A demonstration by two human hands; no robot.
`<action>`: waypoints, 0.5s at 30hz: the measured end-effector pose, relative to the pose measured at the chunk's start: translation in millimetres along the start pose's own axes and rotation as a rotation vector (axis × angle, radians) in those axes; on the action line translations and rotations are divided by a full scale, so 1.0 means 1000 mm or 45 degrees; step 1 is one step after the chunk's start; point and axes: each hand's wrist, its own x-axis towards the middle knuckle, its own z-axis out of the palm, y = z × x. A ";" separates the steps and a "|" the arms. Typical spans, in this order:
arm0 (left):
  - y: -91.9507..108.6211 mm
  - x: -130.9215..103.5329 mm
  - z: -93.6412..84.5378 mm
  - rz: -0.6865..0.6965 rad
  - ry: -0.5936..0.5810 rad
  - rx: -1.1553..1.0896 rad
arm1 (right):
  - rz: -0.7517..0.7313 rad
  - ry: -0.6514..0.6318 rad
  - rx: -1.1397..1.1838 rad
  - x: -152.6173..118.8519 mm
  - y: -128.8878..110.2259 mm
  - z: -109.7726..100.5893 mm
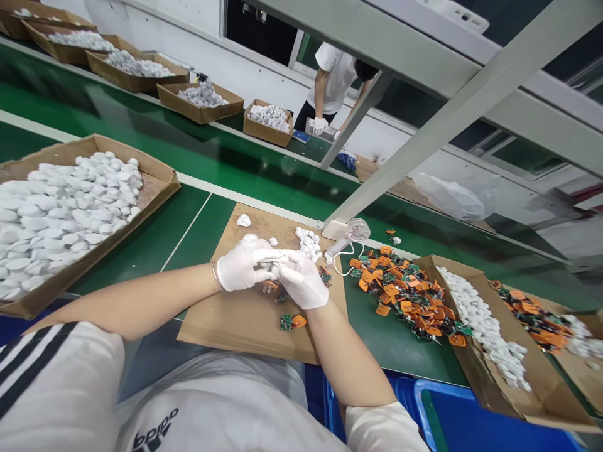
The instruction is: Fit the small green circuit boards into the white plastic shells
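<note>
My left hand [239, 265], in a white glove, meets my right hand [304, 280], gloved too, above a cardboard sheet [221, 323]. The fingers of both are closed around a small whitish piece [272, 266], mostly covered by the gloves, so its kind is unclear. Just under the hands lie a few green circuit boards with orange caps, partly hidden; one such board [286, 322] lies closer to my body. Beyond my fingers sits a small pile of white plastic pieces [308, 243], with a single white piece [244, 220] farther left.
A carton of white shells [169, 183] stands at left. To the right are heaped orange-and-green circuit parts [400, 289] and a carton with white pieces [556, 395]. A small clear fan [357, 231] stands by a slanting metal post [400, 150]. Across the belt, a person [336, 75] works.
</note>
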 end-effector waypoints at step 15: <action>-0.002 0.003 0.000 -0.049 -0.223 0.042 | 0.060 -0.069 0.093 0.003 -0.003 -0.001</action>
